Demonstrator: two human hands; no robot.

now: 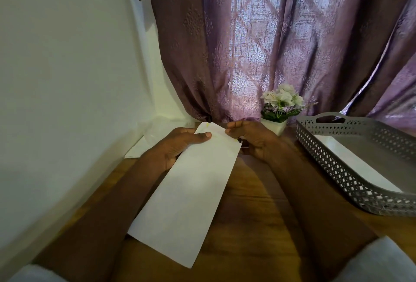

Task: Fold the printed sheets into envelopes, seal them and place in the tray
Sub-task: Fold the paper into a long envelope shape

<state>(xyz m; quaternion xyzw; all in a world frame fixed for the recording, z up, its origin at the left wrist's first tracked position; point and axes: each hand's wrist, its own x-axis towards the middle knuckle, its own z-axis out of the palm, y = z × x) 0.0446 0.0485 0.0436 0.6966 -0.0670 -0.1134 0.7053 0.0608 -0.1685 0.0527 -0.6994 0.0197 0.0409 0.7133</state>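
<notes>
Together, left hand [177, 146] and right hand [252, 138] pinch the far end of a long white envelope [186, 194] above the bench [258, 225].

No legible text anywhere; perhaps faint yellowish marks on the envelope [191, 191].

— What's behind the wooden counter [254, 214]?
— A purple patterned curtain [281, 40], with a white pot of white flowers [280, 107] against it.
— And left?
— A plain white wall [67, 56].
</notes>
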